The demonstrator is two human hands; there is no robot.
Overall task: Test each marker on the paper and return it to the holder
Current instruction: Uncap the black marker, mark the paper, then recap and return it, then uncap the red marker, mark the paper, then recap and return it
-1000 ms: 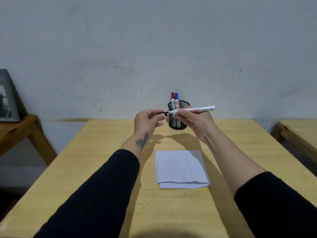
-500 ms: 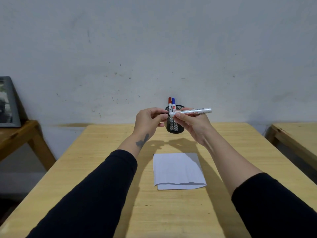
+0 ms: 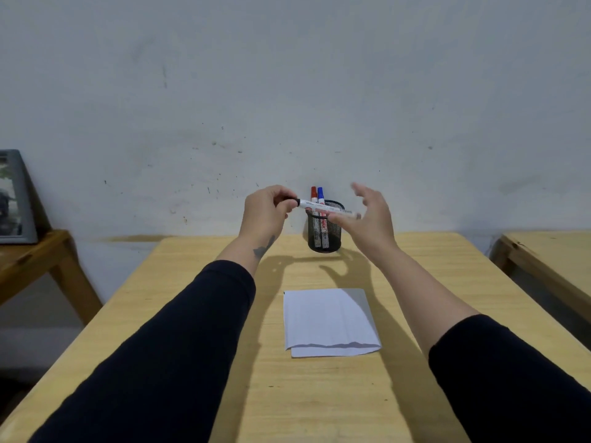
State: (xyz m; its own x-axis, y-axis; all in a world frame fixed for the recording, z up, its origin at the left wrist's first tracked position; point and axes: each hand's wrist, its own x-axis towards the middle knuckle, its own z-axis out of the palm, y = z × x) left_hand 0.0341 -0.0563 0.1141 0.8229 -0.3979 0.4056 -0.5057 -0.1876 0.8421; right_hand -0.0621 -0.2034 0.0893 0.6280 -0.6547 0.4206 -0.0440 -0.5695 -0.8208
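Note:
My left hand [image 3: 265,212] pinches the black cap end of a white-barrelled black marker [image 3: 329,210], which lies almost level in the air in front of the black mesh holder [image 3: 324,233]. My right hand [image 3: 372,222] is at the marker's other end with its fingers spread, one finger just under the barrel. A red marker [image 3: 313,194] and a blue marker [image 3: 320,193] stand upright in the holder at the table's far edge. The folded white paper [image 3: 329,321] lies flat on the table below my hands.
The yellow wooden table [image 3: 198,314] runs up to a grey wall. A lower wooden side table [image 3: 32,254] with a framed picture [image 3: 14,199] stands at the left. Another wooden table [image 3: 550,251] is at the right.
My right hand has let go of the marker barrel and spread its fingers. My left hand now carries the marker by its cap end, and the barrel tilts down to the right.

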